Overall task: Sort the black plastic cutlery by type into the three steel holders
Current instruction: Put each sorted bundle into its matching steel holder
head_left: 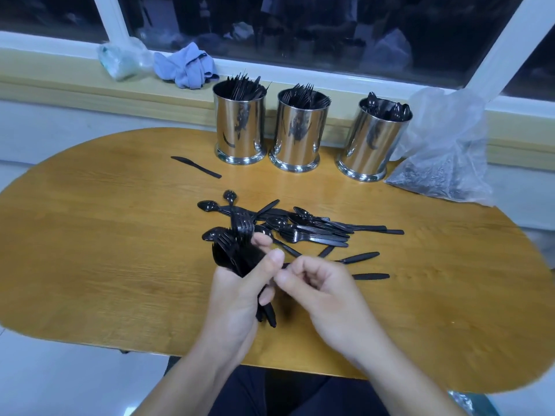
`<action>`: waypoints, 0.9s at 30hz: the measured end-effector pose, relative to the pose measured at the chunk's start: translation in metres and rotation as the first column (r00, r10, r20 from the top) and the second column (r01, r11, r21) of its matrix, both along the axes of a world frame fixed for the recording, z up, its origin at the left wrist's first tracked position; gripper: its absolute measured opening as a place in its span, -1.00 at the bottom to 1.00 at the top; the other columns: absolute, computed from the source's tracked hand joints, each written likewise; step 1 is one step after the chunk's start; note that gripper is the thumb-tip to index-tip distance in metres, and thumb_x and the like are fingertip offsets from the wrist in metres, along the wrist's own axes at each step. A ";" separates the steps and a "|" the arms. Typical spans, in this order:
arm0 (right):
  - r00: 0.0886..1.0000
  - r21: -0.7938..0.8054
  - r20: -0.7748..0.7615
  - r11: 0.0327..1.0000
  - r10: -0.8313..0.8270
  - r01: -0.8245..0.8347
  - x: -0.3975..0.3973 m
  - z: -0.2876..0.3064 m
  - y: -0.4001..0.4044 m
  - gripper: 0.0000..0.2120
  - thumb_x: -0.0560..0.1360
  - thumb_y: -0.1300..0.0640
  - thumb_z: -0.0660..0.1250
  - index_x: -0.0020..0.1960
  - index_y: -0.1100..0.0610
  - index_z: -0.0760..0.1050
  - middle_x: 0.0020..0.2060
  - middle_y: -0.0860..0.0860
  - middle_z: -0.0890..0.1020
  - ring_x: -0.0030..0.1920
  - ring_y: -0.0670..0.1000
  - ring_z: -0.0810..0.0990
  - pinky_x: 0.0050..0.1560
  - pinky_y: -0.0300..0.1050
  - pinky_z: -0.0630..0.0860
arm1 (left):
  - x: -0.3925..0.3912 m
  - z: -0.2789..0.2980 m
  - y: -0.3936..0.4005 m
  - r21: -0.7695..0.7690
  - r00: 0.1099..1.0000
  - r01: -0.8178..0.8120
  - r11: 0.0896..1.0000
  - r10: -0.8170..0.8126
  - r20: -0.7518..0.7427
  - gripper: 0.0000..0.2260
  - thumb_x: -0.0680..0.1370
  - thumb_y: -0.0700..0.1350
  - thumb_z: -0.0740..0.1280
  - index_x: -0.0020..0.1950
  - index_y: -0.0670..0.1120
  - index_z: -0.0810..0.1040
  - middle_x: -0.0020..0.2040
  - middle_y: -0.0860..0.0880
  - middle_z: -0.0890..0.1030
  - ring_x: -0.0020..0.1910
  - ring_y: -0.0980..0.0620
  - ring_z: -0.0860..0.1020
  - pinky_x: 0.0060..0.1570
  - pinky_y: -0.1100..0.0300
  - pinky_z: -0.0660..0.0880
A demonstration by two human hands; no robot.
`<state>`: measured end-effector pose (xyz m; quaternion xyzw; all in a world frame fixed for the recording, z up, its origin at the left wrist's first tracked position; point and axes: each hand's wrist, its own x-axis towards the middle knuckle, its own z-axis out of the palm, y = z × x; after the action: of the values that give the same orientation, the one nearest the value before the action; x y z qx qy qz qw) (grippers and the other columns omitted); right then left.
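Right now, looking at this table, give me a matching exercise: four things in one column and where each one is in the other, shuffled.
Things:
1. lone knife
2. spoon holder
3. blue cloth
4. fork bundle

Places:
A. window ledge
B. gripped in the left hand
C. flat on the table, left of the holders
D. beside the plastic bag

Pairs: 1-C, 2-D, 3-A, 4-B

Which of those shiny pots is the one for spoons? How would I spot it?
Start at the row of three steel holders along the far edge of the wooden table. The spoon holder is the right-hand one, set slightly apart, beside a crumpled clear plastic bag. Rounded spoon bowls stick out of its top, where the other two show prongs and blades.
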<state>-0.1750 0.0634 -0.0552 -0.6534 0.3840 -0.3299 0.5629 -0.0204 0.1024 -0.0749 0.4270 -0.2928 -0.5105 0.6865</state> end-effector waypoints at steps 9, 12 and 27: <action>0.960 -0.285 -0.175 0.944 -0.220 0.164 -0.040 -0.023 0.000 -0.90 0.64 0.04 0.50 -0.06 -0.05 0.72 -0.15 -0.07 0.65 -0.17 -0.02 0.58 -0.11 -0.08 0.49 | -0.011 -0.007 0.002 0.124 0.981 -0.027 0.992 0.050 -0.186 -0.69 0.72 0.06 0.42 -0.02 -0.14 0.47 -0.17 -0.12 0.38 -0.11 -0.08 0.49 0.11 -0.05 0.52; 0.808 -0.577 -0.376 0.797 -0.454 0.179 -0.076 -0.039 -0.022 -0.84 0.60 0.10 0.53 0.16 -0.08 0.71 -0.01 -0.21 0.61 -0.01 -0.07 0.59 0.04 -0.08 0.54 | -0.008 -0.011 0.002 0.121 0.956 -0.033 0.992 0.067 -0.286 -0.80 0.73 0.00 0.41 0.14 -0.12 0.53 -0.23 -0.04 0.33 -0.21 0.00 0.49 0.08 -0.02 0.66; 0.678 -0.672 -0.552 0.740 -0.486 -0.017 -0.114 -0.062 -0.047 -0.79 0.63 -0.14 0.42 0.21 -0.13 0.70 0.05 -0.25 0.58 0.12 -0.06 0.47 0.12 -0.06 0.17 | -0.005 -0.017 0.005 0.075 0.993 0.052 0.996 -0.043 -0.109 -0.86 0.71 -0.06 0.41 0.19 -0.06 0.51 -0.19 -0.05 0.17 -0.33 0.05 0.19 -0.36 0.21 0.33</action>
<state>-0.2886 0.0162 -0.1176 -0.8167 0.5198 -0.2402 0.0723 -0.0256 0.1072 -0.0922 0.4181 -0.2455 -0.5598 0.6719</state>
